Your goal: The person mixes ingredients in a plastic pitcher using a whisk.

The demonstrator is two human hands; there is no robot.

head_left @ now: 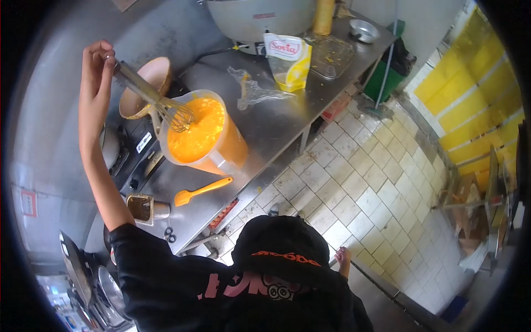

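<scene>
My left hand (100,58), raised at the upper left, is closed on the handle end of a metal whisk (145,88). The whisk slants down, its wires partly in orange liquid (202,135) with a bubbly surface. That liquid fills a clear plastic pitcher (229,154) on the steel counter (260,130). An orange spatula (202,191) lies in front of the pitcher. At the lower right, my right hand (343,256) has curled fingers beside my dark shirt; whatever it holds, if anything, is too small to make out.
Behind the pitcher are a pinkish bowl (153,77), a crumpled plastic wrapper (254,94), a Sovia pouch (289,61) and a large pot (260,22). A metal container (149,210) and scissors (170,235) lie nearer. Beyond the counter edge is tiled floor (354,166).
</scene>
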